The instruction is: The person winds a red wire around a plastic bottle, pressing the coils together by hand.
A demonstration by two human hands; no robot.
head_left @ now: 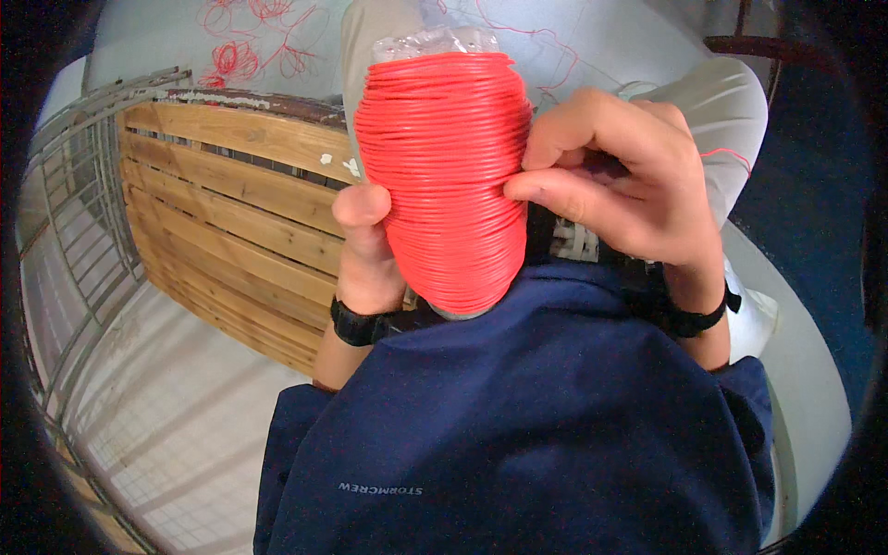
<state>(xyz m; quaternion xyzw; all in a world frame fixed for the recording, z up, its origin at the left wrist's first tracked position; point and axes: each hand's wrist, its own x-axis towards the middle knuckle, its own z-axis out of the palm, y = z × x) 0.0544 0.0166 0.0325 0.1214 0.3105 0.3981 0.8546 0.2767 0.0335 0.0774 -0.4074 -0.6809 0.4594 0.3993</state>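
A thick spool of red cord (449, 176) stands upright in front of my body, its turns wound close together. Clear plastic (435, 42) shows at its far end, and a bit of grey core (460, 314) at the near end. My left hand (365, 240) grips the spool from the left, thumb along its side, the other fingers hidden behind it. On the right side, my right hand (629, 171) brings thumb and forefinger to the windings, pinching the cord at about mid-height; the pinched strand itself is mostly hidden.
A slatted wooden bench (231, 203) lies to the left, beside a grey metal rack (69, 231). Loose tangles of red cord (231, 63) lie on the pale floor at the far left. A red strand (726, 153) crosses my right knee. Black bands circle both wrists.
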